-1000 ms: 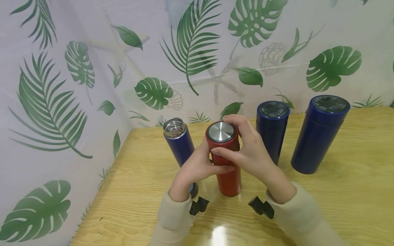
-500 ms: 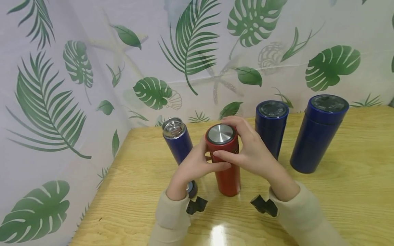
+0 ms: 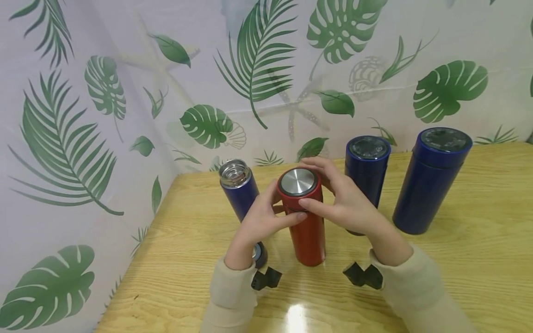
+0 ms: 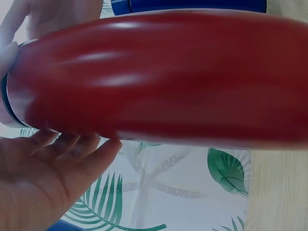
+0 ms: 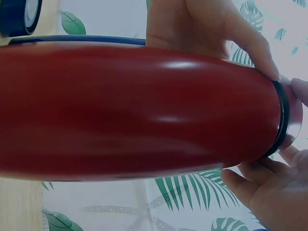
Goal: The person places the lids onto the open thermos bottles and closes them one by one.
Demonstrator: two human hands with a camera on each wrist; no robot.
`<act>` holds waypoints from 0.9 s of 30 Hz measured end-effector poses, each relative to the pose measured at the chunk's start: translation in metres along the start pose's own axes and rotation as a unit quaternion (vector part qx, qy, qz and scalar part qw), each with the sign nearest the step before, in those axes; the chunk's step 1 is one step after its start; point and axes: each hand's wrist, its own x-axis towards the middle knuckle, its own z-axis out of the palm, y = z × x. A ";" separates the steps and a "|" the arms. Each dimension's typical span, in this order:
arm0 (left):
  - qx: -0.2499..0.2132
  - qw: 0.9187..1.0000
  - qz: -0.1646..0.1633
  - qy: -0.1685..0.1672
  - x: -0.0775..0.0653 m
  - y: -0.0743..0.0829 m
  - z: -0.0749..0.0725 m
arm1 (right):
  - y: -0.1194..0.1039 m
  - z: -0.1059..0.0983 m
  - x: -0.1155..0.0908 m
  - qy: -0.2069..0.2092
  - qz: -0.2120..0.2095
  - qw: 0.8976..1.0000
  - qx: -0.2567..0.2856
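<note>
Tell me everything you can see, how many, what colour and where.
Red flask: 1, red with silver top, upright, centre
Open flask: 1, blue, lidless, left of the red flask
Lidded flasks: 2, blue with dark tops, on the right
Loose lid: 1, dark, near side of the open flask
Table: 1, yellowish wood, beneath the flasks
Backdrop: 1, pale with green leaves, behind the flasks
Wrist devices: 2, black, one per wrist
Sleeves: 2, cream, one per arm
Left hand: 1, around the red flask's upper body
Right hand: 1, around the red flask's top end
</note>
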 end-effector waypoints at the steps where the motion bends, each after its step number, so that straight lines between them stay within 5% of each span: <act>1: 0.001 1.000 0.000 0.002 0.000 0.000 0.000 | 0.000 0.001 0.000 0.005 0.003 1.000 -0.004; 12: 0.005 1.000 0.006 0.010 0.000 0.000 0.001 | -0.001 0.006 0.001 0.043 0.046 0.996 -0.069; 22: -0.013 1.000 -0.014 0.016 0.001 0.001 0.002 | 0.003 -0.001 0.000 -0.001 -0.009 1.000 0.014; 27: -0.019 1.000 -0.014 0.020 0.000 0.001 0.002 | 0.001 0.000 0.000 0.013 -0.009 1.000 0.011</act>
